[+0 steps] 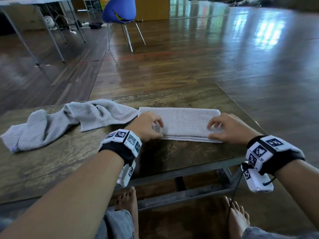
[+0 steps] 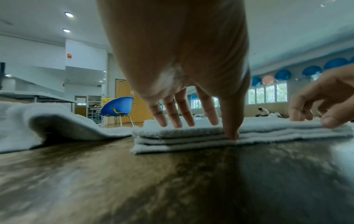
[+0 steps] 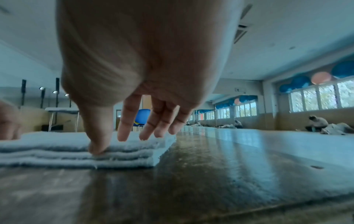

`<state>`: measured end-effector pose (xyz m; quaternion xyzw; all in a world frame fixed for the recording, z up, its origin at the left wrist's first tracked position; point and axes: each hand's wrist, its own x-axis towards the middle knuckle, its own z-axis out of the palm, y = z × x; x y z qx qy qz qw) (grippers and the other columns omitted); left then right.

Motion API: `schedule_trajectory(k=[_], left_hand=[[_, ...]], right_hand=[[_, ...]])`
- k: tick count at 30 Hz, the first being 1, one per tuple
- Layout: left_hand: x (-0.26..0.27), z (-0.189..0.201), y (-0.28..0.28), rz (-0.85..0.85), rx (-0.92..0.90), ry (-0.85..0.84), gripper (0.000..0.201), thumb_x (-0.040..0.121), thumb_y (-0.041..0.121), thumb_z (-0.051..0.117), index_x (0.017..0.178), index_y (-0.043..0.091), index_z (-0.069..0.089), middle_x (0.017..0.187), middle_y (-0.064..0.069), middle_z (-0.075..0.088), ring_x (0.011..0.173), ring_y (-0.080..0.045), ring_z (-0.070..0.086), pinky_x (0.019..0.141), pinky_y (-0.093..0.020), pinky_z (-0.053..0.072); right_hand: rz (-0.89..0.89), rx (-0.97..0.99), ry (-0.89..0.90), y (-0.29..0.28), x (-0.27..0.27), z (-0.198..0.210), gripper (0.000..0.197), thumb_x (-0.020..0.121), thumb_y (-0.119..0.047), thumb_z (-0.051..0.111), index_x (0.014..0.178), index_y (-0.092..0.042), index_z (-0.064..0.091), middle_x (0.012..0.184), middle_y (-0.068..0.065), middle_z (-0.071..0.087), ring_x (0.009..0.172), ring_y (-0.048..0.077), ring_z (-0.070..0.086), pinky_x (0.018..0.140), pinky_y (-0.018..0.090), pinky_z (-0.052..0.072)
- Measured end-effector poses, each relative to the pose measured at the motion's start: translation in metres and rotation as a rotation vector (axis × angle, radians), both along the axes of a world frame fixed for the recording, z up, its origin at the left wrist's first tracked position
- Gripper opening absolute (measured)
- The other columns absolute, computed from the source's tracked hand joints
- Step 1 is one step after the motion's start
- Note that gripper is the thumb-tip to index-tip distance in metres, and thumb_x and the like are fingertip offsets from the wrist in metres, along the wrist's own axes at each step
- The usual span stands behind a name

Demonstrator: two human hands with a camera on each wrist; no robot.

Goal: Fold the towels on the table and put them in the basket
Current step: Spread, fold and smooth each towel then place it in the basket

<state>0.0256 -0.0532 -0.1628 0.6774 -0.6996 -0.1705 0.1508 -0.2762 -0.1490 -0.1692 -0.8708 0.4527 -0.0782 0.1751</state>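
Observation:
A pale grey towel [image 1: 186, 119], folded into a long strip of several layers, lies on the right part of the dark wooden table [image 1: 51, 169]. My left hand [image 1: 159, 130] pinches its near edge at the left end, thumb tucked between layers and fingers on top [image 2: 206, 130]. My right hand [image 1: 211, 131] pinches the near edge at the right end the same way [image 3: 122, 144]. A second grey towel [image 1: 51, 125] lies crumpled to the left, touching the folded towel's left end. No basket is in view.
The table's right edge [image 1: 241, 109] runs just beyond the folded towel. Behind the table is shiny wooden floor with a blue chair [image 1: 119, 9] and a white folding table [image 1: 34, 0]. My bare feet [image 1: 127, 200] are under the near edge.

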Motion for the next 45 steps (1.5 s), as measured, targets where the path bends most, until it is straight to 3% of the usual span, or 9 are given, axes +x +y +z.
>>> schedule_trajectory(k=[5,10,15,20,30,34,39,42,45], left_hand=[[0.003,-0.004,-0.002,-0.005,-0.004,0.041,0.018,0.071,0.025,0.085,0.082,0.026,0.071,0.091,0.008,0.055,0.081,-0.008,0.054,0.075,-0.025,0.045],[0.009,-0.002,-0.001,0.025,-0.030,0.136,0.012,0.069,0.020,0.087,0.074,0.020,0.076,0.067,0.011,0.062,0.064,-0.003,0.052,0.063,-0.021,0.043],[0.015,-0.003,0.001,0.055,-0.043,0.218,0.011,0.070,0.020,0.086,0.074,0.019,0.076,0.059,0.011,0.063,0.057,0.002,0.054,0.062,-0.017,0.047],[0.011,-0.007,0.001,0.017,-0.005,0.159,0.014,0.071,0.012,0.080,0.077,0.023,0.073,0.075,0.002,0.068,0.062,-0.003,0.053,0.065,-0.020,0.045],[0.009,-0.005,0.003,0.018,0.037,0.077,0.012,0.071,0.010,0.078,0.076,0.020,0.074,0.080,0.006,0.065,0.071,-0.004,0.057,0.067,-0.018,0.045],[0.002,0.004,0.006,0.020,0.152,-0.004,0.006,0.074,0.021,0.076,0.078,0.022,0.072,0.084,0.005,0.069,0.079,-0.012,0.064,0.075,-0.026,0.053],[-0.019,0.018,-0.001,-0.025,0.313,0.075,0.037,0.080,0.055,0.070,0.066,0.021,0.072,0.060,0.009,0.067,0.052,-0.005,0.057,0.053,-0.017,0.042],[-0.034,0.014,-0.001,-0.031,0.080,-0.007,0.024,0.086,0.048,0.067,0.091,0.025,0.069,0.089,0.008,0.062,0.083,-0.007,0.060,0.059,-0.017,0.037],[-0.040,0.000,-0.002,-0.014,0.149,-0.125,0.032,0.083,0.044,0.069,0.111,0.032,0.059,0.114,0.003,0.045,0.113,-0.016,0.042,0.087,-0.033,0.044]], right_hand=[[0.020,-0.062,0.014,0.003,-0.004,0.003,0.017,0.082,-0.035,0.078,0.080,-0.041,0.062,0.088,-0.017,0.061,0.093,0.013,0.058,0.081,0.033,0.047],[0.086,-0.216,-0.100,0.007,-0.003,0.017,0.007,0.087,-0.031,0.072,0.085,-0.032,0.066,0.080,-0.020,0.063,0.083,0.009,0.060,0.077,0.037,0.052],[0.167,-0.096,0.090,0.010,-0.004,0.014,0.009,0.085,-0.039,0.069,0.087,-0.041,0.061,0.086,-0.020,0.058,0.091,0.001,0.051,0.084,0.032,0.045],[0.198,-0.053,0.019,0.012,0.006,0.003,0.023,0.080,-0.047,0.075,0.099,-0.045,0.062,0.090,-0.018,0.056,0.088,-0.006,0.050,0.081,0.030,0.048],[0.154,0.035,0.026,0.005,0.006,-0.009,0.020,0.077,-0.041,0.081,0.083,-0.051,0.064,0.088,-0.017,0.057,0.089,-0.003,0.052,0.080,0.027,0.041],[0.160,0.121,0.086,0.005,0.011,0.002,0.014,0.075,-0.043,0.081,0.075,-0.042,0.067,0.082,-0.014,0.064,0.083,0.001,0.057,0.077,0.030,0.047],[0.145,0.250,0.219,0.010,0.018,0.022,0.043,0.079,-0.061,0.069,0.058,-0.024,0.068,0.055,-0.009,0.064,0.047,0.001,0.050,0.054,0.017,0.042],[0.089,0.026,0.060,0.021,0.033,0.020,0.034,0.085,-0.059,0.062,0.080,-0.027,0.069,0.075,-0.011,0.064,0.065,0.002,0.057,0.069,0.027,0.053],[0.165,0.042,0.108,0.030,0.047,0.013,0.033,0.090,-0.047,0.065,0.119,-0.033,0.060,0.103,-0.009,0.049,0.099,0.010,0.046,0.088,0.030,0.037]])
